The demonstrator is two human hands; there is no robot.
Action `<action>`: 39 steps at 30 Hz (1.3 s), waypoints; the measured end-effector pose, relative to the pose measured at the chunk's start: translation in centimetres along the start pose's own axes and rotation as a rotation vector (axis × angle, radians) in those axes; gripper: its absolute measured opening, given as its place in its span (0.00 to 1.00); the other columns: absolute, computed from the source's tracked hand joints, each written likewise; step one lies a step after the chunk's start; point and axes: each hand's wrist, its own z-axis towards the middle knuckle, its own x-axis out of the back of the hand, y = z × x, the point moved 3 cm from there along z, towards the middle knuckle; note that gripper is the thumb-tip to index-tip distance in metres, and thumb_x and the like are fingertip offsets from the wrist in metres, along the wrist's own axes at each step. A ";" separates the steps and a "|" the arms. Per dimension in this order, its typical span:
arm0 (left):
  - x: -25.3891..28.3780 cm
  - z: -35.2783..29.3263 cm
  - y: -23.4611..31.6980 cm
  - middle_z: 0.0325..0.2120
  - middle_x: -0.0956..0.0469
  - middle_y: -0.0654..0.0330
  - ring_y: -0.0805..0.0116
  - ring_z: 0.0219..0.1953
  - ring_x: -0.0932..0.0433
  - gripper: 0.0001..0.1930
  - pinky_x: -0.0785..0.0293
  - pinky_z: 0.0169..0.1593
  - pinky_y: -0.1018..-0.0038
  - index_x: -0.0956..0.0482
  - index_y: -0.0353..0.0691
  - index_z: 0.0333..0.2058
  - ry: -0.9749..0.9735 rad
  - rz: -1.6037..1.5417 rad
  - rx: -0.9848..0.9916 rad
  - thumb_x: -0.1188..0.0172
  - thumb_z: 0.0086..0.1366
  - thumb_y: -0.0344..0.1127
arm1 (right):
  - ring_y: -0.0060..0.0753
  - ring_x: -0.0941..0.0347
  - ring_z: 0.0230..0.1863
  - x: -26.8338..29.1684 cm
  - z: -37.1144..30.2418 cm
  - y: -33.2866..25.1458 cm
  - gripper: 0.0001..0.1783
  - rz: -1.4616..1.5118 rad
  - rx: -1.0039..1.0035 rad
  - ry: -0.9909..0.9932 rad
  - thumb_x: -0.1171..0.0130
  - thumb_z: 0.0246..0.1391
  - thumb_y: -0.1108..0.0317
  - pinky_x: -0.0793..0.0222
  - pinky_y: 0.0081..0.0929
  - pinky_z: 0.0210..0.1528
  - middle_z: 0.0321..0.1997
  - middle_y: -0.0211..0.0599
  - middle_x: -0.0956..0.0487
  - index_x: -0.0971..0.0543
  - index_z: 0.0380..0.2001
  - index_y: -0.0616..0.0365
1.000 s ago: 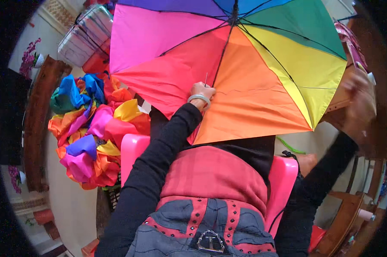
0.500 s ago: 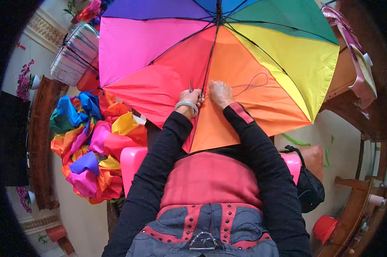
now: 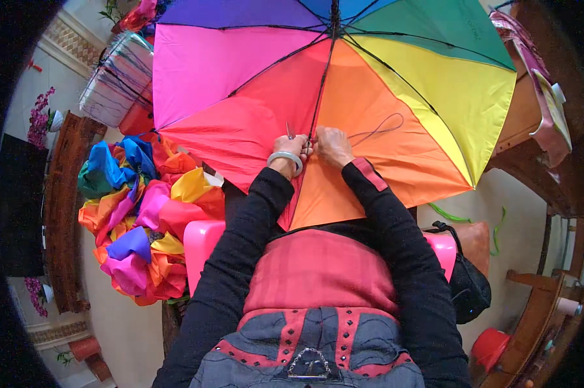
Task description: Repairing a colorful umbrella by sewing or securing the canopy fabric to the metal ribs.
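Note:
A rainbow umbrella (image 3: 240, 71) lies opened in front of me with its underside and black ribs showing. My left hand (image 3: 292, 147), a pale bangle at its wrist, is closed around a rib (image 3: 317, 103) and the red cloth beside it. From that hand a small pointed metal tool (image 3: 290, 131) sticks up; its grip is hidden. Against the same rib, on the orange panel (image 3: 395, 161), my right hand (image 3: 332, 147) is pinched shut, fingertips meeting the left hand's. A thin dark thread (image 3: 384, 129) loops out beside the right hand. Any needle is too small to see.
Crumpled multicoloured cloth (image 3: 133, 226) is heaped at my left, near a pink plastic seat (image 3: 202, 249). Behind it stands a white box draped with threads (image 3: 114, 87). A black bag (image 3: 468, 288) sits at my right, and wooden furniture (image 3: 531, 165) lines that side.
My right hand has come slightly down and left, so its fingertips now meet the left hand at the rib. The thread loop has shifted slightly. The left hand keeps its grip.

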 end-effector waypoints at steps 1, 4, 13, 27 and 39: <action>-0.1 -0.1 0.0 0.12 0.31 0.60 0.75 0.10 0.35 0.06 0.44 0.10 0.83 0.33 0.36 0.19 -0.010 -0.014 0.009 0.50 0.53 0.29 | 0.49 0.29 0.27 -0.3 0.1 0.1 0.07 0.026 -0.005 0.039 0.52 0.39 0.67 0.34 0.41 0.27 0.21 0.48 0.27 0.29 0.21 0.60; 0.1 -0.1 0.0 0.12 0.31 0.60 0.74 0.10 0.35 0.07 0.44 0.09 0.83 0.33 0.35 0.19 -0.024 -0.044 0.028 0.49 0.53 0.29 | 0.50 0.30 0.27 -0.6 0.5 -0.1 0.07 0.083 -0.010 0.114 0.51 0.39 0.67 0.34 0.42 0.27 0.22 0.49 0.27 0.30 0.21 0.60; -0.1 0.4 -0.2 0.13 0.30 0.58 0.72 0.10 0.32 0.07 0.42 0.08 0.82 0.33 0.33 0.20 0.022 -0.031 -0.009 0.53 0.54 0.28 | 0.49 0.29 0.30 0.3 0.4 -0.1 0.06 0.071 -0.068 0.079 0.49 0.38 0.70 0.32 0.40 0.30 0.24 0.50 0.27 0.29 0.23 0.61; 0.4 -0.2 0.0 0.17 0.28 0.51 0.67 0.12 0.28 0.07 0.39 0.08 0.81 0.36 0.30 0.27 0.129 -0.118 0.009 0.57 0.54 0.31 | 0.51 0.30 0.31 1.4 -0.9 0.6 0.14 0.081 -0.125 -0.043 0.45 0.32 0.68 0.33 0.41 0.32 0.25 0.51 0.27 0.34 0.26 0.62; 0.3 -0.4 0.1 0.17 0.28 0.53 0.67 0.13 0.28 0.08 0.39 0.09 0.81 0.37 0.32 0.28 0.100 -0.133 0.014 0.55 0.57 0.32 | 0.45 0.27 0.30 2.2 -1.2 0.2 0.09 0.079 -0.164 -0.020 0.49 0.38 0.68 0.31 0.39 0.30 0.25 0.49 0.25 0.28 0.26 0.59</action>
